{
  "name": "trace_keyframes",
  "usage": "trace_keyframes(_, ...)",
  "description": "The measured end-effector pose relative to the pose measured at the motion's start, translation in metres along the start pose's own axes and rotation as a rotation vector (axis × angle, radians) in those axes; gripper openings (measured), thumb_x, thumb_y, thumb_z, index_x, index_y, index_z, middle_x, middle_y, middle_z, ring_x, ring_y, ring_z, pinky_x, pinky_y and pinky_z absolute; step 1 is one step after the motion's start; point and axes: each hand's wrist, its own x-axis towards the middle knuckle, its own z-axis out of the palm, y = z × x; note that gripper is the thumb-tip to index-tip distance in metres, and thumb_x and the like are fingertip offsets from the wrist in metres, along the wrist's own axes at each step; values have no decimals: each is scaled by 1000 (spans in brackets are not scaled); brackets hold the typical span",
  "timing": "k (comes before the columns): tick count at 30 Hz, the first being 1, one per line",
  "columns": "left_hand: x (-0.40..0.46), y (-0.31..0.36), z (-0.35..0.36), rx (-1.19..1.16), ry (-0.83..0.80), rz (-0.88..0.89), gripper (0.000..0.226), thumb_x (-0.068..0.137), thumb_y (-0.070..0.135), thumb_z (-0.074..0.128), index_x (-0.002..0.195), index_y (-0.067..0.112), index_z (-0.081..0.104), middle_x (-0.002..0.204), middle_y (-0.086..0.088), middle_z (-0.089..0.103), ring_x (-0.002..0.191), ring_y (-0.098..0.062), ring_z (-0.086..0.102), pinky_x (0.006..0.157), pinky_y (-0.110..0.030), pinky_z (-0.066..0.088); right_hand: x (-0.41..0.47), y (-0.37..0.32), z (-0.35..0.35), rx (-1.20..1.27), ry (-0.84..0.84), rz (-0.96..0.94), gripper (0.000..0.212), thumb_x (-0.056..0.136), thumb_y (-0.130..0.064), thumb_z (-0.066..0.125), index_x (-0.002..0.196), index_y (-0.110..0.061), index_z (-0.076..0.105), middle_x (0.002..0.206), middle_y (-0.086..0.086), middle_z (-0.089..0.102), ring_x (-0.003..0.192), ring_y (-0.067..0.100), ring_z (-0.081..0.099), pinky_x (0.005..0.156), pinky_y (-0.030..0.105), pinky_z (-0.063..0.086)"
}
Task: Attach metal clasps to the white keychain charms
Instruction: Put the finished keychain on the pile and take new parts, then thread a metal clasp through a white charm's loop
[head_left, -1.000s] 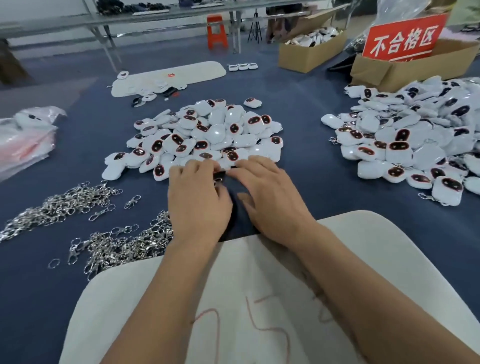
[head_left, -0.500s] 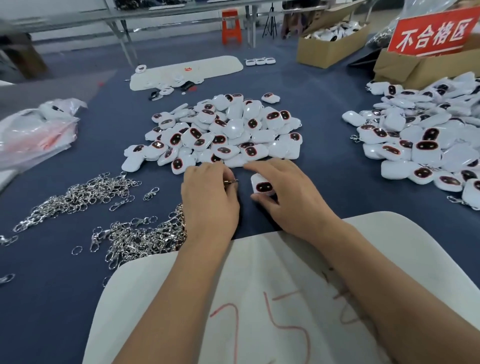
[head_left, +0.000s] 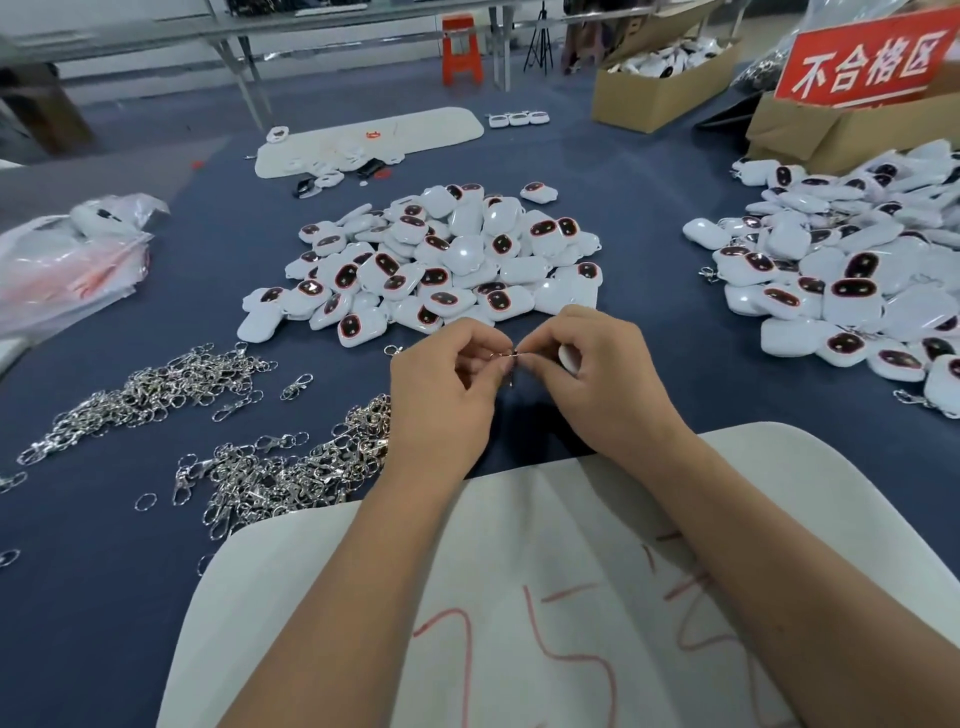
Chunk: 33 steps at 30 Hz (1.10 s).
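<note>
Both hands have lifted off the table; left hand (head_left: 441, 384) pinches a clasp (head_left: 503, 356), right hand (head_left: 602, 374) grips a charm (head_left: 569, 358); joining underway.

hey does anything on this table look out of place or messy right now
Mostly tidy heaps. A few metal clasps and one loose ring lie scattered apart from the clasp pile, and one white charm sits just off the centre charm pile. Nothing looks damaged.

Above a blue surface (head_left: 649, 364), a left hand (head_left: 441, 395) and right hand (head_left: 608, 379) pinch a metal clasp (head_left: 506, 358) between them, beside a pile of white charms (head_left: 441, 260).
</note>
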Motion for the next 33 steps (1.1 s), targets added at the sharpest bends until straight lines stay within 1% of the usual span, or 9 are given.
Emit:
trace_keyframes(4, 0, 1, 1, 21, 10, -32, 26, 83, -4, 74, 87, 22, 73, 79, 13, 71, 68, -4, 64, 68, -14, 51, 1, 2, 0, 73, 41, 77, 8, 93, -12, 75, 86, -17, 76, 82, -6, 71, 78, 13, 61, 69, 20, 45)
trace_keyframes(8, 1, 0, 1, 50, 76, -45, 19, 84, 1, 73, 85, 19, 73, 76, 15, 69, 71, -1, 64, 66, -9, 48, 0, 4, 1, 97, 74, 115, 11, 93, -11, 75, 83, -16, 75, 67, -11, 65, 60, 5, 50, 57, 13, 36)
trace_keyframes(12, 1, -2, 1, 140, 157, -60, 21, 86, 2, 66, 85, 22, 70, 77, 14, 68, 71, -6, 64, 74, -29, 56, 0, 6, -1, 123, 108, 152, 11, 92, -10, 75, 82, -15, 76, 62, -22, 63, 60, 3, 51, 57, 11, 36)
trace_keyframes(16, 2, -4, -1, 173, 240, -82, 23, 88, -1, 59, 92, 21, 68, 91, 6, 68, 84, -16, 65, 83, -43, 55, 1, 6, -3, 204, 109, 180, 14, 95, -11, 71, 84, -18, 73, 75, -9, 75, 61, 9, 56, 60, 19, 46)
trace_keyframes(20, 1, 1, -6, 272, 352, -43, 21, 87, 3, 63, 99, 19, 69, 106, 1, 61, 92, -18, 63, 86, -36, 52, 0, 5, -4, 273, 94, 181, 13, 97, -12, 70, 86, -19, 73, 78, -9, 77, 65, 18, 61, 70, 35, 57)
trace_keyframes(23, -2, 12, 0, -84, 215, -100, 8, 95, 6, 62, 90, 9, 68, 79, -6, 67, 57, -15, 64, 52, -29, 54, 0, 5, -5, 305, 127, 140, 14, 96, -11, 72, 85, -19, 73, 77, -8, 76, 68, 41, 56, 63, 42, 52)
trace_keyframes(25, -4, 18, 6, -317, 75, -253, 24, 103, 15, 56, 87, 1, 67, 65, -11, 65, 43, -21, 60, 39, -27, 48, -1, 5, -5, 298, 137, 90, 12, 95, -10, 73, 86, -19, 74, 76, -7, 76, 67, 40, 56, 61, 43, 50)
trace_keyframes(29, -3, 19, 13, -472, -37, -441, 45, 108, 32, 48, 90, -4, 67, 65, -14, 65, 43, -22, 59, 39, -27, 50, -4, 3, -3, 261, 100, 1, 13, 92, -8, 76, 86, -20, 78, 64, -13, 65, 53, 10, 41, 54, 20, 36)
trace_keyframes(33, -1, 12, 11, -536, 16, -432, 23, 103, 14, 58, 91, -2, 70, 67, -5, 68, 51, -15, 62, 48, -23, 52, -4, 0, -4, 162, 78, -96, 10, 89, -4, 80, 90, -14, 81, 81, -11, 70, 73, 3, 60, 70, 9, 39)
